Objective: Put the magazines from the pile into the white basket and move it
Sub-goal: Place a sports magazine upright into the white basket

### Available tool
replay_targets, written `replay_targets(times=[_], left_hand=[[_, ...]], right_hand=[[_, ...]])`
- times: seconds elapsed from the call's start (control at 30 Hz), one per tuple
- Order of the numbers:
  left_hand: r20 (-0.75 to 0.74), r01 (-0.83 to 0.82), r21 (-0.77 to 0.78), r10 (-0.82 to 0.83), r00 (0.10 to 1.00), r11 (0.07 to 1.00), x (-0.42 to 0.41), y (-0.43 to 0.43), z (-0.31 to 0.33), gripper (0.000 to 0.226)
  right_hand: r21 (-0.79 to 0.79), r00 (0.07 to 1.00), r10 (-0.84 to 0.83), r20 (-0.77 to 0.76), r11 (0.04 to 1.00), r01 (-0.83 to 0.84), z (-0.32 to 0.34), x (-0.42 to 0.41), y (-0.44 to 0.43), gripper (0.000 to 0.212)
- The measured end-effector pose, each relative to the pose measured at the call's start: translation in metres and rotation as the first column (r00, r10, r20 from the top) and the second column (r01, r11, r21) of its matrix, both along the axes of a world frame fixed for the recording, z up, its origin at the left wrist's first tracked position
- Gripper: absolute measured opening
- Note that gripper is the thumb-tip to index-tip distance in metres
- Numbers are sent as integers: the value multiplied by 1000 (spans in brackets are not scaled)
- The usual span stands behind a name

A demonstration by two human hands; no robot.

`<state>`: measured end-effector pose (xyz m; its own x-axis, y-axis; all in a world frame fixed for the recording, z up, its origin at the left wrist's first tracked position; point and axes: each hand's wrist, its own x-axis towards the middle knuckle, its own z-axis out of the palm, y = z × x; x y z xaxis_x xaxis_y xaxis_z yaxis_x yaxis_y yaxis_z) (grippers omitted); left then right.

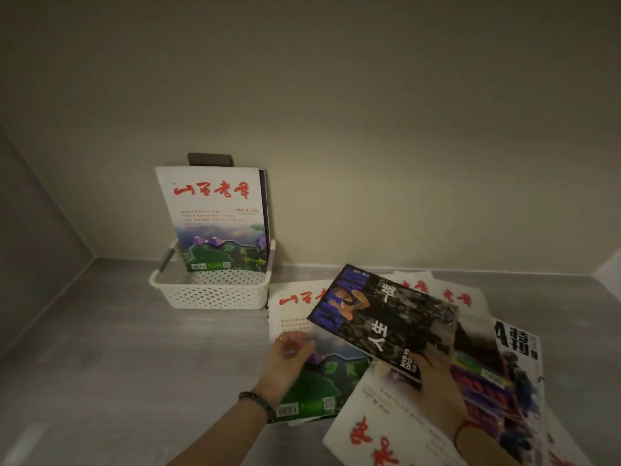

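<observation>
A white perforated basket (208,292) stands on the grey surface against the back wall. Upright in it leans a white magazine with red characters (216,216), with another magazine behind it. To the right, a loose pile of magazines (477,361) is spread over the surface. My right hand (433,388) grips the lower edge of a dark-covered magazine (386,322) and holds it tilted above the pile. My left hand (289,361) rests with its fingers spread on a white and green magazine (316,375) at the pile's left side.
A dark brown block (210,159) is fixed to the wall behind the basket. A side wall (30,247) closes the space on the left, and another wall corner (610,264) shows at the right. Bare grey surface (117,364) lies in front of the basket.
</observation>
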<state>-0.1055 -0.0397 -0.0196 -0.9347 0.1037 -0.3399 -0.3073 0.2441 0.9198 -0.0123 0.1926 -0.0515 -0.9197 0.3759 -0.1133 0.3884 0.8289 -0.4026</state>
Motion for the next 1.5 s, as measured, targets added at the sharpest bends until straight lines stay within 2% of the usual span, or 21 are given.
replay_targets(times=[0.1,0.2,0.27,0.37,0.43,0.47,0.57,0.6,0.67,0.73,0.83,0.93,1.03,1.13,1.33,1.4,1.47,1.5], left_hand=[[-1,-30,-51,30,1000,998,14,5,-4,10],[25,-35,-53,37,999,998,23,5,-1,9],[56,-29,-41,32,998,999,27,4,3,7],[95,-36,-4,37,995,999,31,5,10,2],[149,-36,12,34,988,999,32,9,16,14],[187,-31,34,24,982,999,32,12,18,17],[302,-35,220,-34,953,975,31,21,17,17],[328,-58,242,-26,944,969,31,24,15,27],[377,-160,195,77,923,968,34,30,9,49],[372,-276,150,205,905,949,40,34,5,53],[312,-369,-16,355,881,929,42,30,-2,57],[277,-300,-256,367,888,919,41,15,-12,67],[293,-332,-186,375,880,925,39,-1,-20,59],[326,-339,-204,390,861,918,39,-15,-21,57],[304,-466,17,440,845,885,38,-36,-14,56],[357,-407,196,321,877,892,38,-33,-3,43],[472,-314,402,99,876,860,38,-27,3,58],[483,-253,478,-11,876,841,37,-23,-2,65]], right_hand=[[163,996,50,69,985,-60,0,-2,5,45],[310,947,186,261,913,-265,4,-10,10,44],[339,919,248,306,874,-348,11,-15,14,41],[303,955,221,197,913,-274,30,-22,21,23],[299,979,180,95,933,-200,49,-25,25,9],[289,985,168,40,942,-172,58,-25,26,10],[141,974,115,-195,986,-88,84,-22,34,26],[66,957,85,-277,995,-70,92,-21,37,29],[-118,913,33,-406,989,-88,107,-17,41,27],[-244,887,2,-461,961,-129,117,-12,41,26],[-282,913,12,-407,949,-138,117,-6,34,28],[-330,944,-35,-329,941,-80,107,-6,29,27],[-346,971,-47,-236,937,-39,99,-11,27,25],[-351,989,-83,-124,936,35,86,-14,22,19],[-356,991,-128,30,925,131,61,-9,-1,22],[-381,994,-92,60,918,108,57,-8,-18,23],[-430,998,-21,64,902,47,56,-7,-38,20],[-481,999,30,43,877,-6,57,-8,-48,17]])
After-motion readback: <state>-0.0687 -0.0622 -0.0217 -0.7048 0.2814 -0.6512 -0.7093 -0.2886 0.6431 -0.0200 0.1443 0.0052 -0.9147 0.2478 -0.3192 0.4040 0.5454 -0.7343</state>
